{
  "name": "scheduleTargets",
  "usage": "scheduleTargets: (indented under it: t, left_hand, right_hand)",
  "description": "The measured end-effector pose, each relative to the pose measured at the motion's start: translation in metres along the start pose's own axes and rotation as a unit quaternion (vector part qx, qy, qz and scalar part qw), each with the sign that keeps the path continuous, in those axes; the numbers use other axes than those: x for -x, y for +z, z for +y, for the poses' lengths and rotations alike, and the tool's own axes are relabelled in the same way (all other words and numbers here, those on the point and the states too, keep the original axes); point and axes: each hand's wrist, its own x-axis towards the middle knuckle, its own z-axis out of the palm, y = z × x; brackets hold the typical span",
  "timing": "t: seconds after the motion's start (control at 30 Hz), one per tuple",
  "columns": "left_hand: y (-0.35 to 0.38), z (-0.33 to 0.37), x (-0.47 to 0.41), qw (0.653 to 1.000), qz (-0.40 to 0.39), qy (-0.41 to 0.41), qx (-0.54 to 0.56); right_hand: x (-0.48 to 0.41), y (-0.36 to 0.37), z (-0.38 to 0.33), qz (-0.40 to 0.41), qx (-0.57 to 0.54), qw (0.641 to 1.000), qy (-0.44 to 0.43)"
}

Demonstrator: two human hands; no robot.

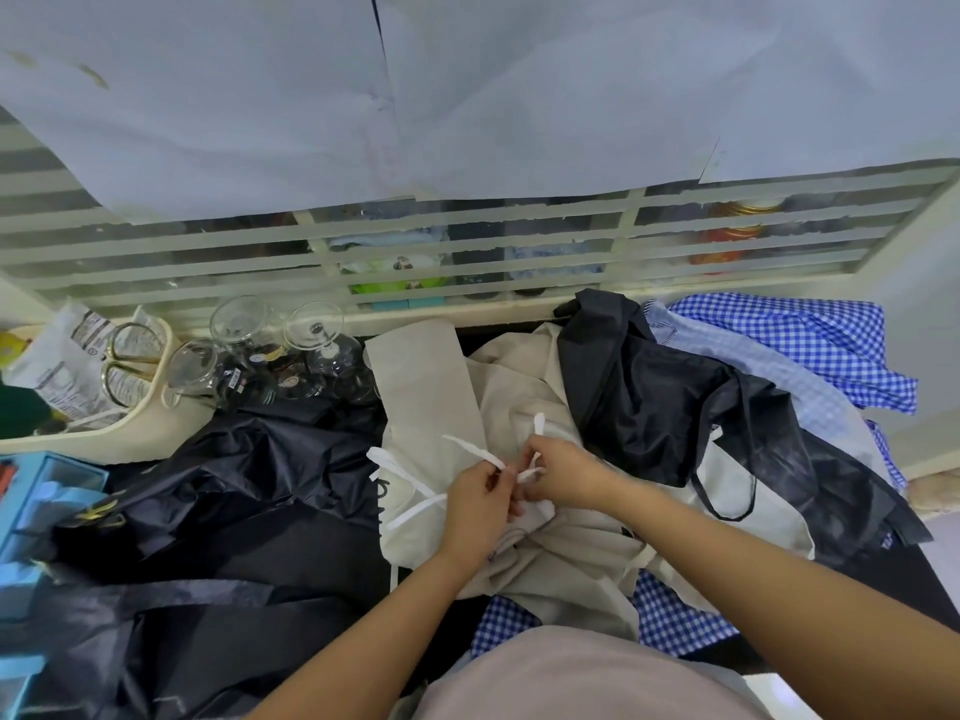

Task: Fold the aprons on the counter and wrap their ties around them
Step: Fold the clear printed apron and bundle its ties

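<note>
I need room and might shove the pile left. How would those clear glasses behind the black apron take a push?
Probably badly. The glasses look thin, so likely fragile. At least one has a stem, so may tip easily. They sit crowded, so one would probably knock the next.

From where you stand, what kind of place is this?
Probably a home kitchen, used now for folding: drinking glasses stand at the back left, scissors lie in a cream tray, and a jar shows behind the slatted window. Aprons lie piled in front.
</note>
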Motion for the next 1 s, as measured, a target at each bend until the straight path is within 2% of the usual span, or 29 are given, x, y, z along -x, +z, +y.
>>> scheduleTargets:
  t: [0.1, 0.23, 0.37, 0.47, 0.57, 0.63, 0.77, 0.87, 0.93, 1.0]
  left_hand:
    - [-0.005, 0.004, -0.008, 0.996, -0.027, -0.056, 0.056]
    - [-0.004, 0.0, -0.009, 0.997, -0.073, -0.032, 0.007]
    - [-0.006, 0.003, -0.014, 0.993, -0.109, -0.04, -0.005]
    - [-0.01, 0.012, -0.017, 0.981, -0.147, -0.116, 0.06]
    - [-0.019, 0.013, -0.018, 0.961, -0.181, -0.172, 0.122]
    - [-0.023, 0.012, -0.017, 0.957, -0.186, -0.175, 0.14]
    - [-0.025, 0.014, -0.019, 0.954, -0.171, -0.189, 0.157]
    - [-0.032, 0.018, -0.019, 0.94, -0.217, -0.194, 0.178]
    - [-0.035, 0.018, -0.017, 0.941, -0.244, -0.176, 0.154]
    - [-0.034, 0.015, -0.016, 0.954, -0.228, -0.152, 0.124]
  right_hand:
    - [-0.003, -0.033, -0.008, -0.043, 0.06, 0.997, 0.026]
    - [0.0, -0.067, -0.018, -0.054, 0.121, 0.991, 0.021]
    - [0.0, -0.049, -0.029, 0.03, 0.195, 0.98, 0.008]
    - [0.003, -0.031, -0.037, 0.073, 0.174, 0.982, -0.029]
    - [0.019, -0.032, -0.041, -0.01, 0.135, 0.988, -0.069]
    - [0.029, -0.032, -0.037, -0.063, 0.135, 0.986, -0.078]
    - [0.036, -0.022, -0.024, -0.095, 0.231, 0.961, -0.118]
    - [0.042, -0.008, -0.019, -0.116, 0.309, 0.936, -0.124]
    - [0.043, -0.001, -0.015, -0.115, 0.326, 0.931, -0.114]
    - [0.042, 0.001, -0.015, -0.111, 0.325, 0.933, -0.111]
